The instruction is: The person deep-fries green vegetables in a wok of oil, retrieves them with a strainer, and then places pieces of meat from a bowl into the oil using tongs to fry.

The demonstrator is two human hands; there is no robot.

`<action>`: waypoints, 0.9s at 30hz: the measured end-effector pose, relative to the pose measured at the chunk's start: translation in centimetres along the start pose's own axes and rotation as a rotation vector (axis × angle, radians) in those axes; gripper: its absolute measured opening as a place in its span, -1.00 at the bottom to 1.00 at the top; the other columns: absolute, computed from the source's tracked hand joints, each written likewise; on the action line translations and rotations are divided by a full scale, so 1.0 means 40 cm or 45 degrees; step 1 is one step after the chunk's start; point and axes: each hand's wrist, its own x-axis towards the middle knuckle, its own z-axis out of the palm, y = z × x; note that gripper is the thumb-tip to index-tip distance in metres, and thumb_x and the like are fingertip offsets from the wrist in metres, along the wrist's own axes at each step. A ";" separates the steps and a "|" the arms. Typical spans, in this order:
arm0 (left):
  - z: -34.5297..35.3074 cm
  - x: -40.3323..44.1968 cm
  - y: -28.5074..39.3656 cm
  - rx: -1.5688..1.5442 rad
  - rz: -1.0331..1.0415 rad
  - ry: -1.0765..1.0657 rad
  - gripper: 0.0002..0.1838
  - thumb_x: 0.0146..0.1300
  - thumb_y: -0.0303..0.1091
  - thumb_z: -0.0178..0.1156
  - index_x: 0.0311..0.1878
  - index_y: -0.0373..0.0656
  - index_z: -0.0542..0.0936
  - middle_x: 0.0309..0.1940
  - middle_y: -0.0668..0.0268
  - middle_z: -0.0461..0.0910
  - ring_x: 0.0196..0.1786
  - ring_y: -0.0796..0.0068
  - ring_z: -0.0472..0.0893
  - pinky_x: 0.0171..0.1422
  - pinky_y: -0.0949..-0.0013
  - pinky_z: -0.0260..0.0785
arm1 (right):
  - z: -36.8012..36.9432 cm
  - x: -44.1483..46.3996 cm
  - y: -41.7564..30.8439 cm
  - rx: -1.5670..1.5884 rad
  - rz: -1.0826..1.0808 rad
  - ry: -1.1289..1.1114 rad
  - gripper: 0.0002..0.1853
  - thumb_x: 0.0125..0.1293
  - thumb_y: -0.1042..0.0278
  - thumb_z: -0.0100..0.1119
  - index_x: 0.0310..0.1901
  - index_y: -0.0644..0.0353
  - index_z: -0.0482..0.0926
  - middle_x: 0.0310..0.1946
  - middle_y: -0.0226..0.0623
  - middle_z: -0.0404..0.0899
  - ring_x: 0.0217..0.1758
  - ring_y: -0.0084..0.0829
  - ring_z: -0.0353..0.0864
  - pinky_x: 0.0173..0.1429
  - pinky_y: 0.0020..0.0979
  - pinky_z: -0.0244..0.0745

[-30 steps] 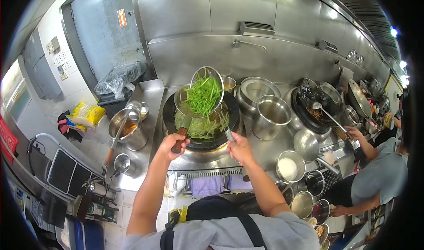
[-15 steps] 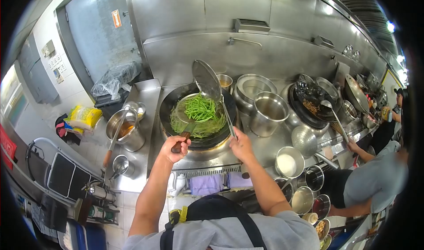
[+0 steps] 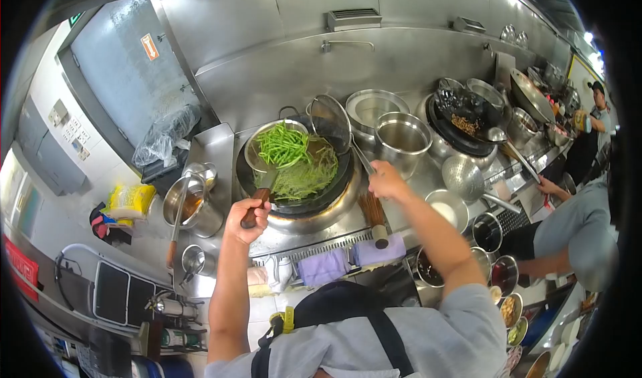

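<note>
My left hand [image 3: 247, 221] is closed round the wooden handle of a strainer [image 3: 249, 152], which holds a heap of cut green stalks [image 3: 283, 144] over the wok [image 3: 292, 210]. Thin green shreds [image 3: 305, 177] lie in the wok, beside and under the strainer. In my right hand [image 3: 389, 180] is the metal handle of a round mesh skimmer [image 3: 330, 122], tilted up at the wok's back right side. The skimmer looks empty.
Steel pots [image 3: 403, 141] stand right of the wok, and another pot [image 3: 206, 214] with a ladle is at left. Purple cloths [image 3: 324, 266] and a brush [image 3: 372, 211] lie along the front edge. A co-worker [image 3: 576, 227] works at a second wok [image 3: 463, 121] on the right.
The green stalks have dropped from the raised skimmer into the strainer. My right hand has moved right and up with the skimmer, and the strainer has shifted left. The view has turned somewhat.
</note>
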 end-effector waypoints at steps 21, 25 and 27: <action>0.126 -0.105 0.073 0.100 0.154 -0.074 -0.79 0.30 -0.48 0.07 -0.03 -0.31 0.41 -0.32 0.15 0.56 -0.51 0.57 0.53 -0.55 0.50 0.44 | 0.036 -0.083 -0.077 1.095 0.573 -0.728 -0.92 0.23 0.63 0.11 -0.42 0.32 0.48 -0.53 -0.17 0.53 -0.70 -0.59 0.39 -0.76 -0.56 0.04; 0.134 -0.106 0.074 0.100 0.158 -0.062 -0.80 0.29 -0.48 0.08 -0.05 -0.31 0.42 -0.32 0.15 0.56 -0.52 0.57 0.52 -0.54 0.51 0.44 | 0.120 -0.018 -0.055 1.205 0.569 -0.835 -0.89 0.28 0.56 0.11 -0.42 0.30 0.49 -0.55 -0.25 0.50 -0.69 -0.63 0.38 -0.74 -0.59 0.07; 0.137 -0.108 0.073 0.102 0.168 -0.053 -0.81 0.29 -0.48 0.09 -0.06 -0.30 0.43 -0.32 0.16 0.56 -0.52 0.57 0.52 -0.54 0.51 0.44 | 0.167 0.019 -0.053 1.225 0.606 -0.862 -0.89 0.29 0.54 0.11 -0.41 0.30 0.49 -0.55 -0.28 0.50 -0.69 -0.65 0.37 -0.73 -0.61 0.07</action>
